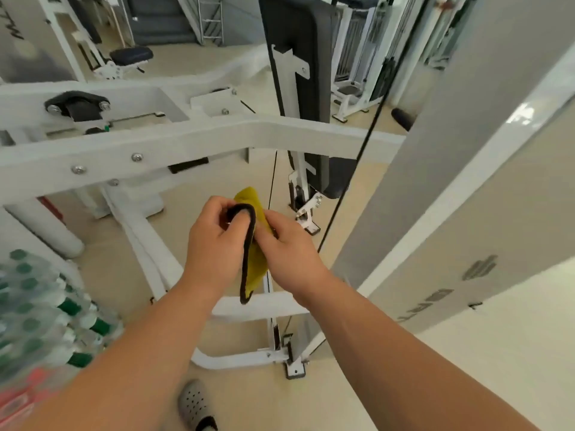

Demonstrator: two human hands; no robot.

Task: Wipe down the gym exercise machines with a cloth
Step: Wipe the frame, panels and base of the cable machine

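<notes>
two hands hold a yellow cloth (256, 262) with a black hem, below the white frame bar (186, 144) of a gym machine. the left hand (214, 244) has its fingers curled close and pinches the looped hem at the cloth's top edge. the right hand (289, 253) grips the cloth from the other side, and its fingertips are hidden behind the fabric. the cloth hangs folded between the hands. above the bar stands a black upright pad (298, 57), its top cut off. a thin black cable (273, 178) drops from the bar to just beside the cloth. below the bar, to the left, lies a blurred pack of green-capped bottles (37, 306). far below the bar, a grey perforated shoe (194, 405) is cut off by the bottom edge.
</notes>
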